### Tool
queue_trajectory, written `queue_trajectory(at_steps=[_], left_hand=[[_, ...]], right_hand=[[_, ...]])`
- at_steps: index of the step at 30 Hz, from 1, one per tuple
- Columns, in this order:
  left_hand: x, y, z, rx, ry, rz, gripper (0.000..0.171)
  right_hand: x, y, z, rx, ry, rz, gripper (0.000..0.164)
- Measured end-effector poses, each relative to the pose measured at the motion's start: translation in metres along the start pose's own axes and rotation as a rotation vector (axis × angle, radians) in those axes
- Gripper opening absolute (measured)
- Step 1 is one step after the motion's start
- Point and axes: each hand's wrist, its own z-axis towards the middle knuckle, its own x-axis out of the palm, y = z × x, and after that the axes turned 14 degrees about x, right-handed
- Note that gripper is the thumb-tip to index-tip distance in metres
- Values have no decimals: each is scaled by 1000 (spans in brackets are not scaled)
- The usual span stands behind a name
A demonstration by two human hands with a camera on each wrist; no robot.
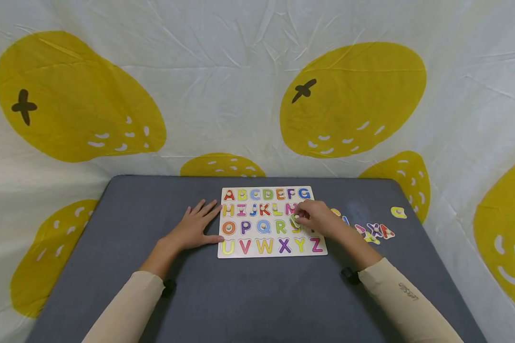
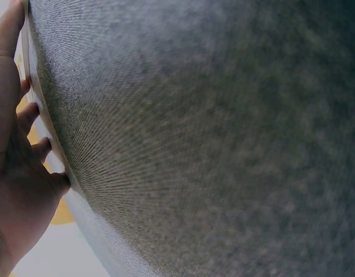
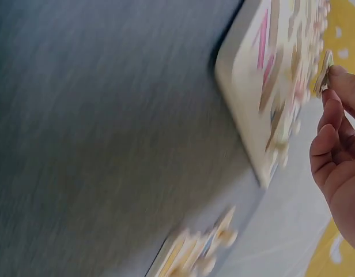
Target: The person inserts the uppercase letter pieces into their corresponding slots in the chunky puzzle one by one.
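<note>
From my feed, the person's right hand [image 1: 319, 218] pinches a small letter piece [image 1: 294, 220] between thumb and fingertip, the other fingers curled in toward the palm, and holds it tilted over the right part of the letter board [image 1: 253, 236], near the S; I cannot make out which letter it is. The left hand [image 1: 194, 227] lies with fingers spread, the thumb and fingertips at the board's left edge. The piece looks thin and stiff, likely wood; I'd expect it to weigh almost nothing, to be hard to break, and its smooth painted face to slip a little. I'd take a piece by its knob where I can reach it, or by opposite edges, with a light pinch. The board looks rigid and flat but probably light enough to slide, so I'd steady it at the rim. Knobs stand up on letters in its upper rows, such as the red A [image 1: 229, 194]; the bottom row, U to Z, shows none that I can see. Beyond the right wrist lies a loose cluster, including a purple X [image 1: 374, 229], with a yellow piece [image 1: 398, 212] apart, farther right. Everything rests on a grey table [image 1: 257, 305], backed by a pale cloth [image 1: 223, 95] printed with yellow fruit.
</note>
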Motion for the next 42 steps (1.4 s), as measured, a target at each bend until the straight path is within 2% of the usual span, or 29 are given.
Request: queue_trajectory(at_steps=[8,14,20,36,42], left_hand=[[1,2,0,1,-2,10,102],[3,2,0,8,-5,6,102],[3,1,0,3,-6,3,102],[4,4,-1,7,-14,6,102],[7,6,0,13,-21,-3,103]], right_hand=[[18,27,9,-13,89,5,8],[30,37,11,8,100,-43,10],[33,41,12,26,80,-83,8],[32,41,13,1,67,-119,6],[33,41,13,-18,47,-133,12]])
